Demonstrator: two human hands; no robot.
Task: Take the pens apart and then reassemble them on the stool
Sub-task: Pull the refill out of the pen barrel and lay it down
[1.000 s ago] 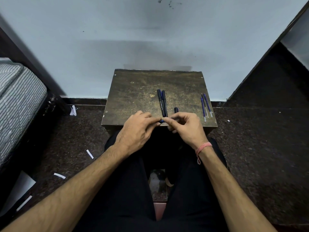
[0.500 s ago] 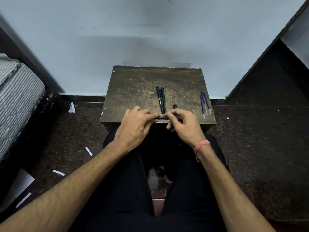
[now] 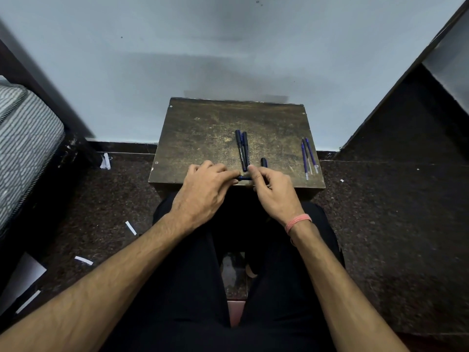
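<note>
- The stool (image 3: pixel 203 138) has a flat, scratched brown wooden top.
- The left hand (image 3: pixel 203 191) curls knuckles-up at the near edge, fingers pinching a thin dark blue pen (image 3: pixel 244 178).
- Two dark pen tubes (image 3: pixel 241 149) lie side by side in the middle.
- The right hand (image 3: pixel 275 191) pinches the pen's other end.
- Thin blue refills (image 3: pixel 308 157) lie far right.

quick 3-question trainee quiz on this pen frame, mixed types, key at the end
1. True or false: both hands grip one pen part at the near edge of the stool.
2. How many thin refills lie near the stool's right edge?
3. The small dark cap lies: A) beside the right hand B) on the floor C) under the left hand

Key: 1 true; 2 three; 3 A
</note>
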